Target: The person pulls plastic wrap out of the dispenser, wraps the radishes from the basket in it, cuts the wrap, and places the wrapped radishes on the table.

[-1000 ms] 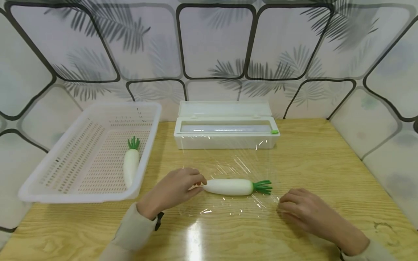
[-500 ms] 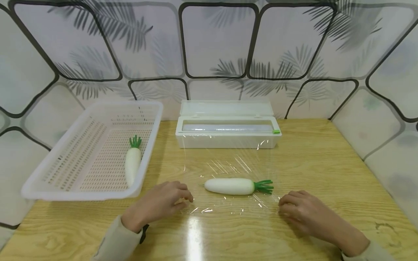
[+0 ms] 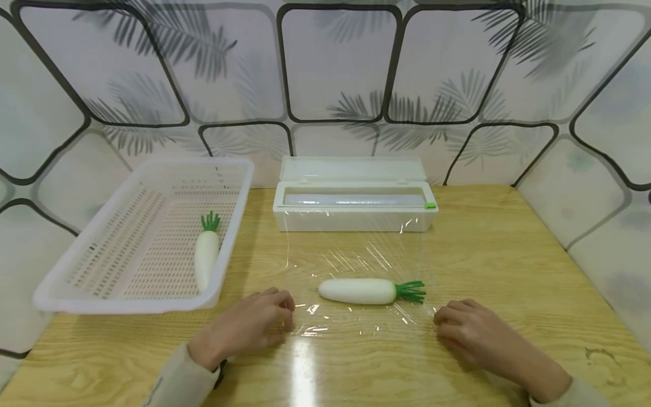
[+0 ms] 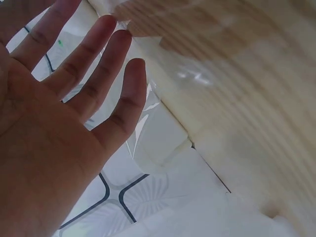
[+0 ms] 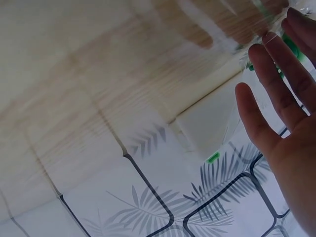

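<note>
A white radish (image 3: pixel 357 290) with green stalks pointing right lies on a sheet of clear plastic wrap (image 3: pixel 356 319) spread over the table. My left hand (image 3: pixel 246 325) is at the near left edge of the wrap, pinching it at the fingertips; in the left wrist view creased film (image 4: pixel 143 126) shows by the fingers, the thumb hidden. On the other side, my right hand (image 3: pixel 478 333) pinches the near right corner, right of the stalks. Behind the radish stands a white wrap dispenser (image 3: pixel 353 221) with its lid raised; the sheet runs out from its front.
At the left is a white plastic basket (image 3: pixel 122 307), holding a second white radish (image 3: pixel 205 260). A green slider (image 3: pixel 430 206) sits at the dispenser's right end. Patterned wall covering (image 3: pixel 338 68) borders the wooden table (image 3: pixel 508 254) at the back and sides.
My left hand has drawn back from the radish's tip to the wrap's near left edge, where fresh glints show in the film. My right hand stays at its corner.
</note>
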Action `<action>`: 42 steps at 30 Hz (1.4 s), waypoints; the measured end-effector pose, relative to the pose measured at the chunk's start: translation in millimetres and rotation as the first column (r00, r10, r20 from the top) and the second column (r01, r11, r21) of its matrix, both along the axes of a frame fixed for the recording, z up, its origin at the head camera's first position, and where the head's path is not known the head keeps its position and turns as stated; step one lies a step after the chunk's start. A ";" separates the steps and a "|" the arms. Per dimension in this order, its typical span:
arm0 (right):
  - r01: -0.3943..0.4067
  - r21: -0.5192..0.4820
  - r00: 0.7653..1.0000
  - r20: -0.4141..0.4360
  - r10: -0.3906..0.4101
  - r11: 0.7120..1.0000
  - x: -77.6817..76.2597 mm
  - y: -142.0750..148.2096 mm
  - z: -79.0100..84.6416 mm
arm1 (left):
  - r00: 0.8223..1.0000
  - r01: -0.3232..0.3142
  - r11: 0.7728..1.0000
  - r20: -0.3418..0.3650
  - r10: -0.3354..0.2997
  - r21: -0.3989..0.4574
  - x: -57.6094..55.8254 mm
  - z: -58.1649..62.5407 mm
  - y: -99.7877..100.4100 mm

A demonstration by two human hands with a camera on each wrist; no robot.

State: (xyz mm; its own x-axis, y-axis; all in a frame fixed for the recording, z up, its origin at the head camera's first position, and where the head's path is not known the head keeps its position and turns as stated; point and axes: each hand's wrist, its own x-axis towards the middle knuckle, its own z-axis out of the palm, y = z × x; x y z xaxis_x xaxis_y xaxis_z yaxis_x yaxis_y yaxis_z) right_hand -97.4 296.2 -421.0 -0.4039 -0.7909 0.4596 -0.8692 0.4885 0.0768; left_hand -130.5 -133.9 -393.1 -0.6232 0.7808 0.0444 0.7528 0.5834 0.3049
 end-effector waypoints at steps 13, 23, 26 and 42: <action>0.032 -0.007 0.999 -0.005 -0.032 0.999 0.6 -2.9 0.0 | 0.999 0.029 0.997 -0.046 -0.025 0.071 -0.4 -1.7 -2.1; 0.008 -0.115 1.000 0.010 -0.006 0.993 -3.6 1.7 2.4 | 0.994 0.006 0.976 0.102 -0.029 0.218 -5.2 -1.4 -8.1; 0.018 -0.139 0.999 0.043 -0.012 0.990 -4.4 5.4 6.7 | 0.986 -0.012 0.966 0.163 -0.031 0.257 -7.7 -2.1 -9.4; 0.109 -0.295 0.937 0.350 0.001 0.949 -17.4 20.3 22.0 | 0.913 -0.156 0.873 0.405 -0.051 0.462 -24.3 -2.1 -13.2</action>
State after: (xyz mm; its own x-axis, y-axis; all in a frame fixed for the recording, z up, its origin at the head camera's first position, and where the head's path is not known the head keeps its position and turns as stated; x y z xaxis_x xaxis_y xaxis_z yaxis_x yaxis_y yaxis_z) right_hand -114.7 316.5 -399.0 -0.6173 -0.6066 0.5010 -0.7866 0.4870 -0.3797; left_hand -154.7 -147.1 -395.2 -0.7073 0.6922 0.1436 0.4814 0.3229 0.8149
